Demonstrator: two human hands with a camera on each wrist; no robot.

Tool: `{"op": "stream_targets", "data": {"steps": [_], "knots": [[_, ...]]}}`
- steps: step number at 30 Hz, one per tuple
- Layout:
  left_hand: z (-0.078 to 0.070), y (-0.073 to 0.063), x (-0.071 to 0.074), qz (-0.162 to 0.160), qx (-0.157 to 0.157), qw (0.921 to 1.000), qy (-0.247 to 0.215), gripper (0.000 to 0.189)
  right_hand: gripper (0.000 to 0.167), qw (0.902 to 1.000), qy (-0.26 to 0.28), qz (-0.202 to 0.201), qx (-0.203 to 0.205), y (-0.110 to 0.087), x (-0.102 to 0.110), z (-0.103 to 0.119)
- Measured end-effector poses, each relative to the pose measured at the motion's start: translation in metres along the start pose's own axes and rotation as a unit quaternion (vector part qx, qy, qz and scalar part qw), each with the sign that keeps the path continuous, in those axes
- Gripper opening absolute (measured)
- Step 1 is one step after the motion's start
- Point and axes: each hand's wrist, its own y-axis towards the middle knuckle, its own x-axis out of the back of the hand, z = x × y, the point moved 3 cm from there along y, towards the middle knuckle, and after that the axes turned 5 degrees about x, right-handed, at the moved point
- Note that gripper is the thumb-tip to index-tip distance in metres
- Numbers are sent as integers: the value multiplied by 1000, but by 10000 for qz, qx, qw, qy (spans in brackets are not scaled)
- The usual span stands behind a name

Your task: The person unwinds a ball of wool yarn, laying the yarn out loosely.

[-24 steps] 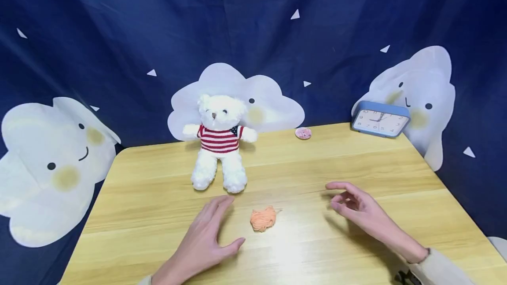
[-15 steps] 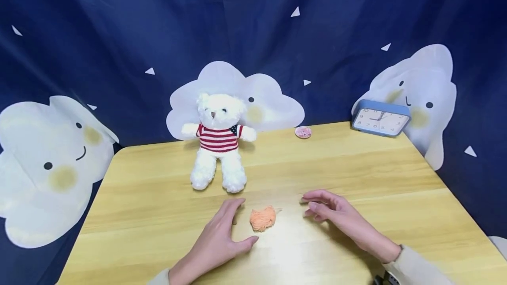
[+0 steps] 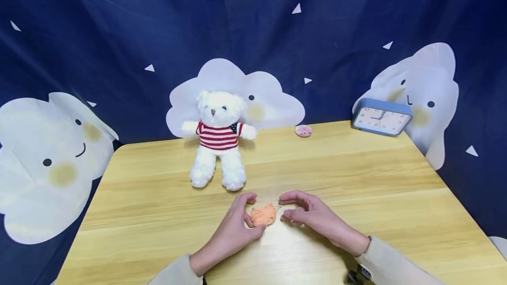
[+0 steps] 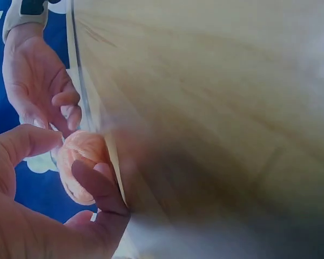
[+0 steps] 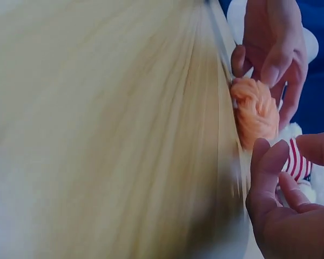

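Observation:
A small bundle of orange yarn point(image 3: 264, 215) lies on the wooden table point(image 3: 158, 214), a short loose end sticking out at its right. My left hand point(image 3: 233, 225) curves around the left side of the bundle, thumb at the near edge and fingers at the left and far side. The left wrist view shows the thumb and a finger of that hand overlapping the yarn point(image 4: 83, 154). Just right of the bundle is my right hand point(image 3: 317, 219), fingers loosely bent and holding nothing, its tips close to the loose end.
A white teddy bear point(image 3: 218, 140) in a red-striped sweater sits behind the yarn. Near the back edge lies a round pink piece point(image 3: 303, 130), and a blue clock point(image 3: 382, 117) stands at the back right corner. A dark blue cloud-print curtain point(image 3: 257, 21) hangs behind the table.
My left hand has moved right and its fingers have come around the yarn. My right hand has moved left, from well apart to close beside the yarn. Bear and clock have stayed put.

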Motion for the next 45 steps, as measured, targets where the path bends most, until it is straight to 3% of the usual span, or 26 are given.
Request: {"op": "stream_targets", "data": {"steps": [8,10,16,20,23,29,36,41,45], "knots": [[9,13,-4,193,-479,9980,-360,45,41,9997,107,-212,17,10,-12,-4],[11,16,-4,237,-436,9978,-445,41,37,9994,78,-330,10,11,-12,-3],[5,15,-1,478,133,9927,-1095,34,26,9977,308,-596,119,11,-9,1],[0,12,0,690,162,9799,-1865,27,30,9965,376,-734,164,5,-3,3],[-1,8,3,766,79,9656,-2482,26,33,9955,347,-844,243,1,2,5],[1,5,9,760,-19,9455,-3165,28,30,9940,-32,-1012,413,-7,11,8],[6,5,12,815,-270,9492,-3028,39,32,9908,-128,-1293,387,-16,23,11],[9,6,14,900,-452,9389,-3292,47,32,9873,-163,-1505,478,-21,34,15],[11,5,17,741,-446,9403,-3290,46,30,9827,-218,-1716,655,-25,46,17]]}}
